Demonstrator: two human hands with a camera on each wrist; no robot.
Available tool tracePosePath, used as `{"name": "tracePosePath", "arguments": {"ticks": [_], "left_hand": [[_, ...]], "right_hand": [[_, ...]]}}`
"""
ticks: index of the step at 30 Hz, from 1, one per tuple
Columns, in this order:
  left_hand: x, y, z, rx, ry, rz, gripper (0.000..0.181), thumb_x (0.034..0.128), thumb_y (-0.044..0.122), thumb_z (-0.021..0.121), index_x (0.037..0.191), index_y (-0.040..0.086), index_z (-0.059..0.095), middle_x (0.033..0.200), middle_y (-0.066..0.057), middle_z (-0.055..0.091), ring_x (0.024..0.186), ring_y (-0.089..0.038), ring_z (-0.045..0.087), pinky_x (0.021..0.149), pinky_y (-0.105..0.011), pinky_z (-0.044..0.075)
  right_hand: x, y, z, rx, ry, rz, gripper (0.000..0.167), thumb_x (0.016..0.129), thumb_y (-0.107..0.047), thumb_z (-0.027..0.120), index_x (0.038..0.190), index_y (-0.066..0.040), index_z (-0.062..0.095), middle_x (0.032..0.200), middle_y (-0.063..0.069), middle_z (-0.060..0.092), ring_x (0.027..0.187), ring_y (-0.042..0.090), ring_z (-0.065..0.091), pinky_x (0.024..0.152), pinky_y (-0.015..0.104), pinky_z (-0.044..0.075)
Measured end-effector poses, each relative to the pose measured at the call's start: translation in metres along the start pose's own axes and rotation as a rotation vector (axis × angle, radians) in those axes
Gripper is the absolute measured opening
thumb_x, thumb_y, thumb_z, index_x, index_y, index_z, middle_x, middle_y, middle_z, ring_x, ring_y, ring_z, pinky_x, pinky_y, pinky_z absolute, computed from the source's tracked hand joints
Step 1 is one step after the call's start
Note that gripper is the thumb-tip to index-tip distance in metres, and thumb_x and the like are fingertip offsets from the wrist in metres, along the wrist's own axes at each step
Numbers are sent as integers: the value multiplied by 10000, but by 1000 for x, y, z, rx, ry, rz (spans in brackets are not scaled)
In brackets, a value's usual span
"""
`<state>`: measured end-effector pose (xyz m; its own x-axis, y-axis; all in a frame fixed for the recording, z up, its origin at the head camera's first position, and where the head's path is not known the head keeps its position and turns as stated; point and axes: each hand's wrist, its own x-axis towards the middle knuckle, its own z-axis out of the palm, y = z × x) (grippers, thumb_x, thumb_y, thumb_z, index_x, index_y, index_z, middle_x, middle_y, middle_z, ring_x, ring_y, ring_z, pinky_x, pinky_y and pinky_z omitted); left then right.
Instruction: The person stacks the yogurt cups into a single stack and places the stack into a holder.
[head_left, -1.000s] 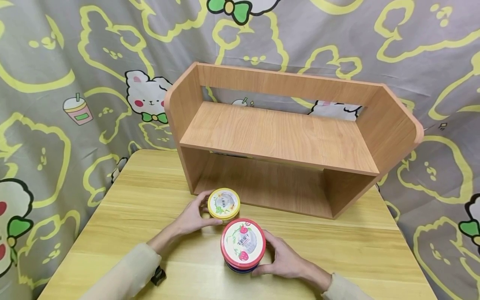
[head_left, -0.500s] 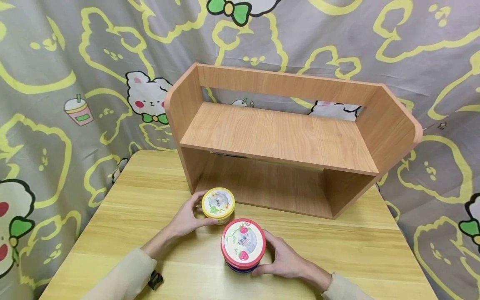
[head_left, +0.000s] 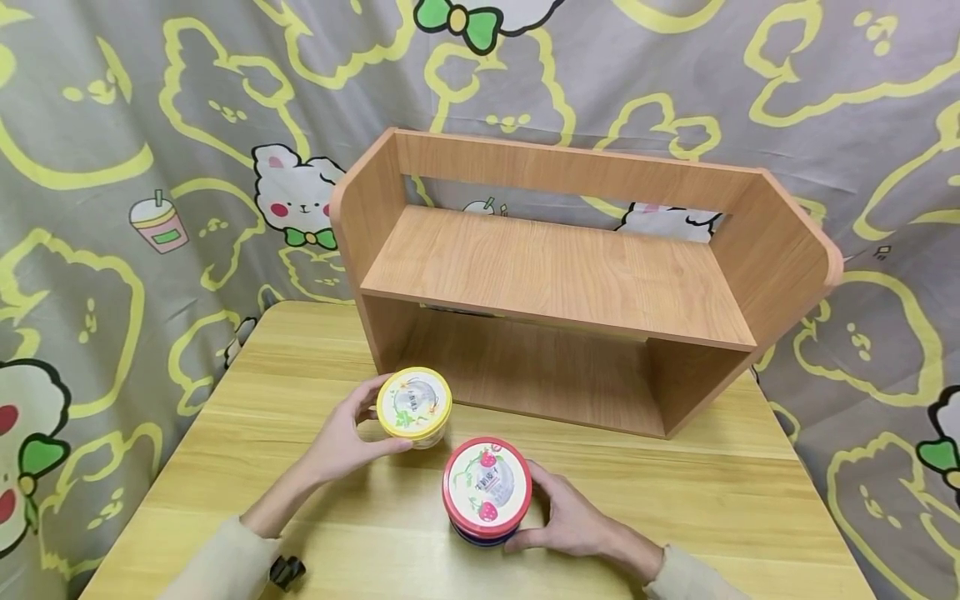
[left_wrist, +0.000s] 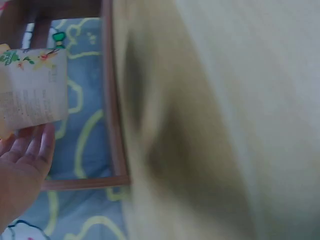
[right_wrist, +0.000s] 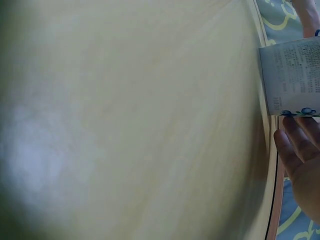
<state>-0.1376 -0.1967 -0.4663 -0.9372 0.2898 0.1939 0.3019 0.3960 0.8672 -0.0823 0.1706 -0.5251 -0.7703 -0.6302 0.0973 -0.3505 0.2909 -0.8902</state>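
My left hand (head_left: 341, 437) holds a round paper tub with a yellow lid (head_left: 414, 403), thumb on the near side and fingers behind. In the left wrist view its pale wall (left_wrist: 37, 90) shows printed flowers and looks raised off the table. My right hand (head_left: 566, 512) has thumb and fingers round a tub with a red, strawberry-printed lid (head_left: 487, 486). A dark blue rim (head_left: 483, 540) shows below the red one, perhaps a second tub stacked underneath. In the right wrist view a pale wall with printed text and blueberries (right_wrist: 292, 80) meets the fingertips.
A two-tier wooden shelf (head_left: 558, 267) stands behind the hands at the back of the wooden table (head_left: 750, 508). Its lower compartment opens toward me. A grey patterned curtain (head_left: 217, 275) hangs behind. A small black object (head_left: 287, 573) sits beside the left sleeve.
My left hand has carried the yellow-lidded tub leftward, away from the red-lidded one, and it looks higher now. The right hand and the red-lidded tub have stayed in place.
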Motion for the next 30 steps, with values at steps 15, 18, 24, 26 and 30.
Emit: {"name": "tracePosePath", "arguments": {"ticks": [15,18,24,26,30], "left_hand": [[-10,53,-25,-48,-9,165,945,736,54,950,1546,150,473,1411,-84,665,1253,8,602,1033,-167,505],[-11,63,-25,-73,-20,191,957,725,24,946,1548,141,471,1411,-84,665,1255,-11,613,1034,-172,509],[-14,84,-22,-96,-67,225,974,720,24,943,1556,168,464,1424,-61,661,1273,-47,620,1031,-219,527],[-14,91,-21,-104,-85,231,979,719,26,942,1559,170,460,1424,-63,663,1279,-55,624,1035,-227,530],[-13,104,-15,-118,-123,228,979,724,63,952,1559,185,455,1434,-41,659,1285,-75,628,1038,-240,535]], "right_hand": [[0,-1,0,12,-7,15,1006,774,-305,957,1602,-325,386,1568,-58,565,1464,145,523,1250,215,336],[0,-2,0,14,-10,29,1007,774,-308,956,1601,-344,383,1572,-78,558,1466,140,519,1249,216,335],[0,-2,0,19,-16,41,1000,776,-305,955,1597,-352,386,1555,-91,570,1446,135,533,1238,209,336],[0,-2,0,22,-17,44,995,779,-312,953,1595,-354,386,1550,-93,574,1438,132,539,1238,213,342],[0,-2,-1,30,-21,55,980,785,-335,946,1591,-363,388,1545,-105,574,1431,124,543,1246,232,354]]}}
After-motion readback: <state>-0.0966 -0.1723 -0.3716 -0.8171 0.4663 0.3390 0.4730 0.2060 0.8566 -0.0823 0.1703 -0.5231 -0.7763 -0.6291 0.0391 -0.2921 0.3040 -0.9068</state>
